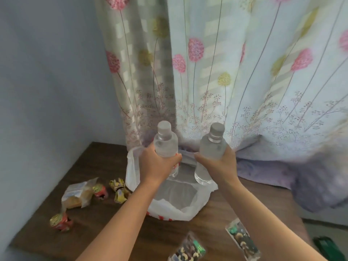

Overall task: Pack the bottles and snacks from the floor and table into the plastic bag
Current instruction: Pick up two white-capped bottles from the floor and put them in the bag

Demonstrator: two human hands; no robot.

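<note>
No legible text. Red print on left bottle (165,146) label: blurred, unreadable. Red marks on bag (180,213), 6 o'clock edge: unreadable. Printed packets (79,194) at 8 o'clock of bag, nut packs (243,240) at 5 o'clock: too blurred.

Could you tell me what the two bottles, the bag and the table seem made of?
The left bottle and the right bottle look like clear glossy plastic: you see through them. The plastic bag is thin white film, translucent and crumpled. The table looks like dark wood or laminate, showing grain.

Floral curtain (226,63), grey wall (47,72), purple blanket (282,170).
</note>
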